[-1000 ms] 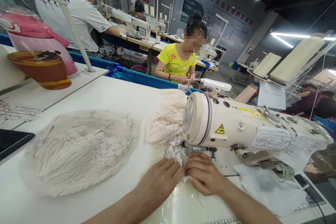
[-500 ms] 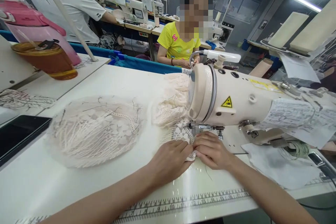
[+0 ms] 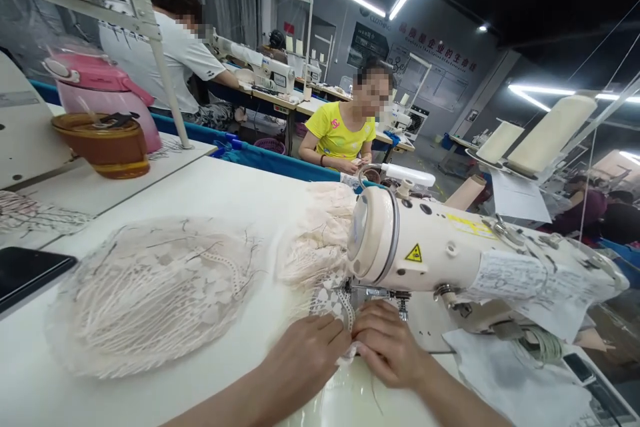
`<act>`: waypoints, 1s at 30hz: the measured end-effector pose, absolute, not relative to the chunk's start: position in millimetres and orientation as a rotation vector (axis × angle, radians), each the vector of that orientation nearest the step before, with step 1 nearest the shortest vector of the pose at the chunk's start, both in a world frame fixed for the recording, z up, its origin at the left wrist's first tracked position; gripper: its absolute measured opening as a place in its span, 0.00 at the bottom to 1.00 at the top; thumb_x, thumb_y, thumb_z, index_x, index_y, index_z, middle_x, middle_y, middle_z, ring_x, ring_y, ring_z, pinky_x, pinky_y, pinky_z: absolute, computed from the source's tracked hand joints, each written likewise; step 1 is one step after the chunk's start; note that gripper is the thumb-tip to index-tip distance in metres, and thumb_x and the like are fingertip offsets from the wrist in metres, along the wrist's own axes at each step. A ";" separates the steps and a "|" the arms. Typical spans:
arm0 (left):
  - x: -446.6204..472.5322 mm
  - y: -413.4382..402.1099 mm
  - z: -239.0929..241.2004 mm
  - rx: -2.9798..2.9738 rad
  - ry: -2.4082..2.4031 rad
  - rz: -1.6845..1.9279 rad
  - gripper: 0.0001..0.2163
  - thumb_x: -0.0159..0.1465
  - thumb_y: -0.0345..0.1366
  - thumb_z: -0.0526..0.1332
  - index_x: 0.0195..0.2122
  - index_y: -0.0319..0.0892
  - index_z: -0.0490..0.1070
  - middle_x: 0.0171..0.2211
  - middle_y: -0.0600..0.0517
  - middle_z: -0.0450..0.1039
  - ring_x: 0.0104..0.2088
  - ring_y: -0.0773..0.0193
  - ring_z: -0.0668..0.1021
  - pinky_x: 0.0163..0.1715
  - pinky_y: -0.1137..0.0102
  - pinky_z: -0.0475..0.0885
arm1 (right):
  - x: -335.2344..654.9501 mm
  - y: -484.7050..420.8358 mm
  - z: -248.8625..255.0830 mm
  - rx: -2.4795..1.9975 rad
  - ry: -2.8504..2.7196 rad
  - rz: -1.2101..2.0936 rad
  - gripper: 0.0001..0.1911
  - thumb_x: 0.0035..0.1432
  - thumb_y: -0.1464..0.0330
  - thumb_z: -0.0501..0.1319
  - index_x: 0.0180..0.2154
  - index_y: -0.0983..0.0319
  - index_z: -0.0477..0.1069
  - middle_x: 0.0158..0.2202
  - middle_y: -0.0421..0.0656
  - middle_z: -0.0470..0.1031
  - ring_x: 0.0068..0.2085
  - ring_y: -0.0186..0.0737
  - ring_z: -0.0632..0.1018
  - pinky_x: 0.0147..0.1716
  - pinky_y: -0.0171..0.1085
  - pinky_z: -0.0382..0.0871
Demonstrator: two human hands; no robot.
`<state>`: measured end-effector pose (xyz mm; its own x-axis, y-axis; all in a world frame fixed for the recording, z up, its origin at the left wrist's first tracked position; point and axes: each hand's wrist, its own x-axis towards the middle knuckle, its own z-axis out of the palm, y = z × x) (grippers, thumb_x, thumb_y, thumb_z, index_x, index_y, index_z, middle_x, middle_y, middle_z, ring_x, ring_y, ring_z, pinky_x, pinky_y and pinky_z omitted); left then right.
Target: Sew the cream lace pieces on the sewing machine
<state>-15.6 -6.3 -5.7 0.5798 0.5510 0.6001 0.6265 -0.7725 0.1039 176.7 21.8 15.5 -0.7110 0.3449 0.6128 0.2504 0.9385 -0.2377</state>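
Observation:
Both my hands pinch the near edge of a cream lace fabric [image 3: 325,297] just in front of the sewing machine [image 3: 425,237]. My left hand [image 3: 313,353] is closed on the lace, knuckles up. Close against it on the right, my right hand [image 3: 387,340] also grips the edge, its fingers beside the presser foot area. A small white fold of the lace shows between my hands. Beyond the needle, the gathered part of the fabric lies bunched on the table. The needle tip itself is hidden.
A flat oval lace piece [image 3: 165,300] lies left on the white table. Further left are a phone [image 3: 30,273], an amber cup [image 3: 103,147] and a pink jug [image 3: 100,87]. White cloth [image 3: 510,380] lies at the right. A co-worker in yellow [image 3: 340,130] sits opposite.
The camera view has tilted upward, so the table and machine appear lower and more ceiling shows. My hands keep their hold on the lace at nearly the same place by the machine.

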 end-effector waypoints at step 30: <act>-16.2 -4.5 -11.2 -2.722 -0.976 -0.940 0.08 0.55 0.20 0.54 0.29 0.42 0.62 0.25 0.54 0.69 0.25 0.63 0.71 0.23 0.69 0.65 | 180.8 25.5 13.0 -0.377 -2.434 0.167 0.06 0.57 0.76 0.54 0.32 0.62 0.68 0.30 0.43 0.75 0.35 0.37 0.73 0.42 0.42 0.72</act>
